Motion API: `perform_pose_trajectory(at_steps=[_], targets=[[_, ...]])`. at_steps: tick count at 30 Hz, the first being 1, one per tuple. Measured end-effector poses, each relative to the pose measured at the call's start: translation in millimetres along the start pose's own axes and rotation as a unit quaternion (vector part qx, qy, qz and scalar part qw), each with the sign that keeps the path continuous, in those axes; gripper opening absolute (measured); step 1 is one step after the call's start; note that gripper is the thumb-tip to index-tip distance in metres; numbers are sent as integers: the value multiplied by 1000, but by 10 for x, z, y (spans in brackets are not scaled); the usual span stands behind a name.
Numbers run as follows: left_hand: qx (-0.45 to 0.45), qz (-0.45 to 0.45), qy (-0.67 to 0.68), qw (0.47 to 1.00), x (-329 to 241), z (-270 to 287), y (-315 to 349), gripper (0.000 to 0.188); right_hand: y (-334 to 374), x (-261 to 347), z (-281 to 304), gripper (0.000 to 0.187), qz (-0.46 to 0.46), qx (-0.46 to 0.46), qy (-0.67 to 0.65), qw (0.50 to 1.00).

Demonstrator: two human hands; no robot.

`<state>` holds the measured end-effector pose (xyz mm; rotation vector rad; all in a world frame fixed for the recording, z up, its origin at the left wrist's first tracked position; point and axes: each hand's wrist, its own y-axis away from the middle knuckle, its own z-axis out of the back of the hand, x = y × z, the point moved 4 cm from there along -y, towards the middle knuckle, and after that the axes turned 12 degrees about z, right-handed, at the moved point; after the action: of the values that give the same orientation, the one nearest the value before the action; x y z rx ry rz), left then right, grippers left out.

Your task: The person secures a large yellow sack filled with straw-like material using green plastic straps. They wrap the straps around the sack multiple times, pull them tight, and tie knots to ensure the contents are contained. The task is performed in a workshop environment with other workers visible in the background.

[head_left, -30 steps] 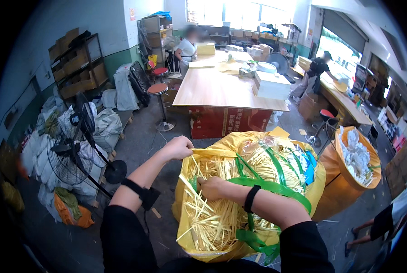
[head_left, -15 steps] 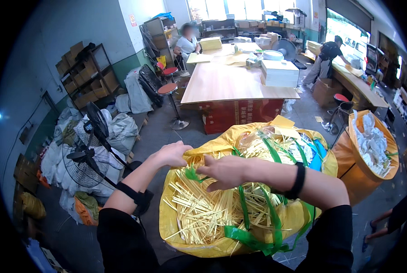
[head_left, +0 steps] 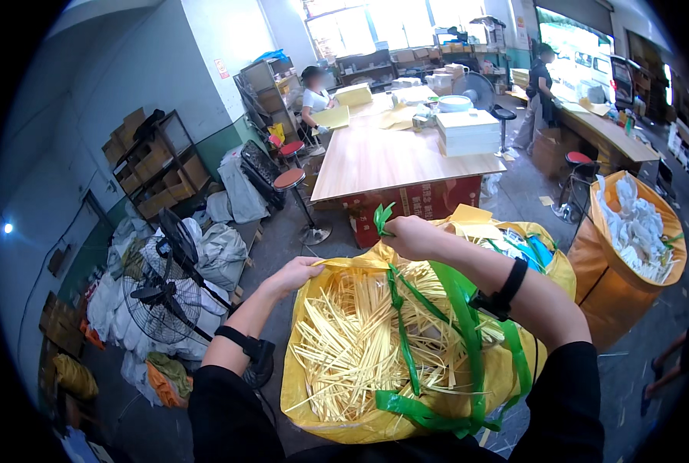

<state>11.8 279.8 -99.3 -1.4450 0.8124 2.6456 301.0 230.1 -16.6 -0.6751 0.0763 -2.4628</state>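
In front of me stands a big yellow woven sack (head_left: 302,409), its mouth wide, full of thin pale-yellow strips (head_left: 352,339). My left hand (head_left: 294,274) pinches the sack's rim at the far left and pulls it taut. Over the sack's far edge, my right hand (head_left: 412,238) is closed round a green plastic strap (head_left: 384,219), whose knotted end sticks up out of the fist. More green straps (head_left: 429,413) lie across the strips and loop toward the near right side. Clear film and something blue (head_left: 541,251) show at the sack's right end. Both wrists wear black bands.
An orange sack (head_left: 606,285) of white scraps stands at the right. Beyond are a wooden-topped table (head_left: 394,166) with paper stacks, and red stools (head_left: 289,180). Black fans (head_left: 163,289) and white sacks fill the left. One person sits at the table; another stands at a right-hand bench.
My right hand has moved up and away, from above the strips to the sack's far edge, with the green strap in it. My left hand stays on the rim. The view has shifted slightly.
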Motion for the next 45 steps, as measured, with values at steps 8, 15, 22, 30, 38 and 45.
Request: perform_pose_trajectory(at_steps=[8,15,22,30,38,45], targets=[[-123,-52,-432,892,-457,-297,33,40,-557,224,-329,36,-30,20,41,998],[-22,-49,-445,894,-144,-282,-273,37,-1056,-69,-990,18,4,40,-12,999],[-131,-99,-439,883,-153,-430,12,32,-1147,-350,-1520,24,50,90,-28,994],[-195,-150,-342,907,-80,-294,130,29,-1136,-176,-1490,31,6,180,-144,973],[-112,-149,-293,938,111,-243,-239,27,-1148,-55,-1366,30,26,207,-55,977],[124,-16,130,984,339,-263,-461,29,-692,675,-1031,37,161,-176,273,932]])
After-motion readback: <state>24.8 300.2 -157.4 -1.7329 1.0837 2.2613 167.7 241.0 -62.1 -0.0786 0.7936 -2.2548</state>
